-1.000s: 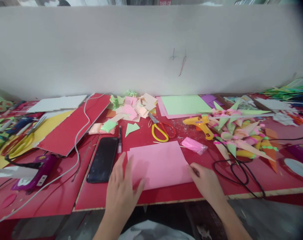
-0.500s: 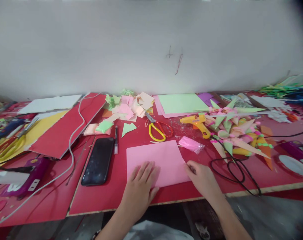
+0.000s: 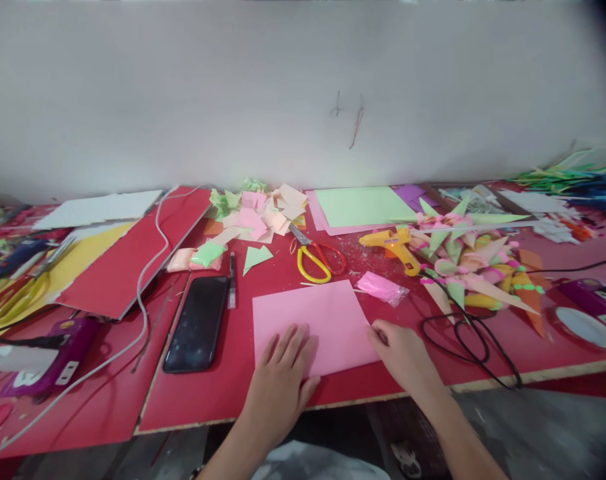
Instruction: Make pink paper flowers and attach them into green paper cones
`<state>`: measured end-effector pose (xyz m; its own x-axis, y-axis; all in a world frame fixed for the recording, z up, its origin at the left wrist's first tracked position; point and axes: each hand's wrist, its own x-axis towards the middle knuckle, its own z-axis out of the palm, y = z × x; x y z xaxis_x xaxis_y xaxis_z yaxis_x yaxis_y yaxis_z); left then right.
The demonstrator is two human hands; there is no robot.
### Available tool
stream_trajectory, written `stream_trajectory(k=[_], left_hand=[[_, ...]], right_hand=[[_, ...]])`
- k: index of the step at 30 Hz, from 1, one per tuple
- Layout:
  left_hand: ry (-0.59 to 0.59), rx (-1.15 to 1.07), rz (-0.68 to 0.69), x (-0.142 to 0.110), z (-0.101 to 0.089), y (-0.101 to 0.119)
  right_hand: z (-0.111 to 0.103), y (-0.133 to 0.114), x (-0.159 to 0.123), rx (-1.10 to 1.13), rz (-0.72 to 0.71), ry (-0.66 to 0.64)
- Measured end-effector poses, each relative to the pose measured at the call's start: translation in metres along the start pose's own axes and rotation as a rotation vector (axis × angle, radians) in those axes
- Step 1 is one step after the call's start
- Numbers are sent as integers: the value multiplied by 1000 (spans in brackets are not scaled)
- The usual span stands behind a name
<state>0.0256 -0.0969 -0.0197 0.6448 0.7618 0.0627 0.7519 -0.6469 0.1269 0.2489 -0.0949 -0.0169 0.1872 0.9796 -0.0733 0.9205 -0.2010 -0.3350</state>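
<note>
A sheet of pink paper [image 3: 327, 313] lies on the red table in front of me. My left hand [image 3: 283, 373] rests flat on its lower left part, fingers stretched out. At the paper's right edge, my right hand [image 3: 401, 353] has its fingers curled in and pinches the edge. Beyond the sheet are scissors [image 3: 315, 261] with one yellow and one red handle, and a pink packet [image 3: 381, 289] in clear plastic. To the left of the paper lie a black phone [image 3: 197, 325] and a pen [image 3: 232, 280].
A yellow glue gun [image 3: 393, 248] with a looping black cord lies beside a heap of paper cones [image 3: 470, 260]. Behind are paper scraps [image 3: 255, 215] and green sheets [image 3: 360, 205]. On the left are a red board [image 3: 137, 257], a white cable [image 3: 143, 287] and a purple power strip [image 3: 65, 350].
Almost nothing differs. Both hands keep their places on the pink paper, and the view has shifted very slightly.
</note>
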Motion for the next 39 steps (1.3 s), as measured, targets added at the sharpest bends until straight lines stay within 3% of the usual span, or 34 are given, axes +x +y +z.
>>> stream_trajectory(k=[7,19,29,36,39], left_hand=[[-13,13,5,0,0,-2],[77,24,-15,-5,2,-5],[48,189,11,-29,-1,-33],[-2,144,-12,-47,-6,-50],[-44,89,-13,-50,-8,-54]], right_hand=[[0,-2,1,-39,47,-41],[1,-7,0,-118,84,-45],[0,-9,-2,-160,100,-78],[4,-10,-7,-199,107,-5],[5,-10,-11,-274,20,156]])
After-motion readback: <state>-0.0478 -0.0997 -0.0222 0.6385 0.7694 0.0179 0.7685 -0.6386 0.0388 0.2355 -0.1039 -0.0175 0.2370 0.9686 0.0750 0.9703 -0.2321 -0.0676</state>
